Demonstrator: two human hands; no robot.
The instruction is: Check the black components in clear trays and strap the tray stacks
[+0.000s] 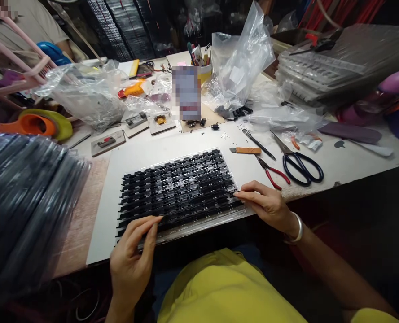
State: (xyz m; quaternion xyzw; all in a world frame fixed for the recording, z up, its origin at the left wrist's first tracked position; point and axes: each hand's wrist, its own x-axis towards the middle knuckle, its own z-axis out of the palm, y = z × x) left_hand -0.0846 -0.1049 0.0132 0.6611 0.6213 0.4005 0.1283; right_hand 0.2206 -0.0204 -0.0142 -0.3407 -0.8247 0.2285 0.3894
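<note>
The black component tray lies flat before me on the table, long axis left to right. My left hand pinches its near-left edge; my right hand pinches its right edge. Red-handled pliers and scissors lie just right.

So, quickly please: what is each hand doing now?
Left hand: fingertips pinching the near edge of the tray of black parts.
Right hand: fingertips pinching the tray's right edge.
</note>
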